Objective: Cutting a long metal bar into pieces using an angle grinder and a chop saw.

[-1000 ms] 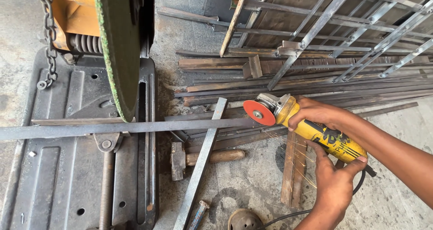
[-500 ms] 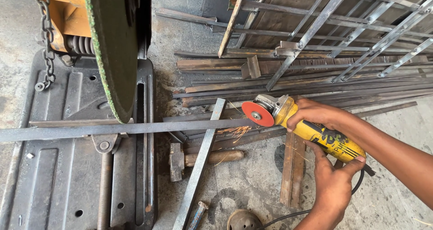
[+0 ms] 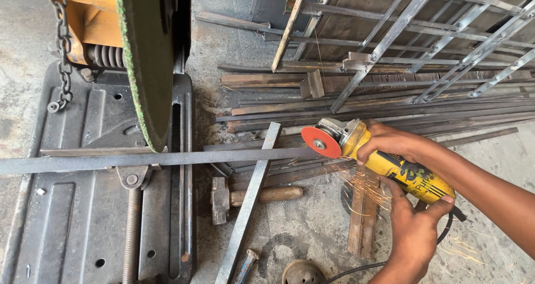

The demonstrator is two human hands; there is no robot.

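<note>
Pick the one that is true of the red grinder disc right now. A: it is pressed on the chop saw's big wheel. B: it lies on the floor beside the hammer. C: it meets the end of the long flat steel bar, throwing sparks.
C: the red disc sits at the end of the flat steel bar, with sparks spraying below it.

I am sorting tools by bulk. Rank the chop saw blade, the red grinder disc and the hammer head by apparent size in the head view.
1. chop saw blade, nearer the camera
2. hammer head
3. red grinder disc, close to the hammer head
</note>
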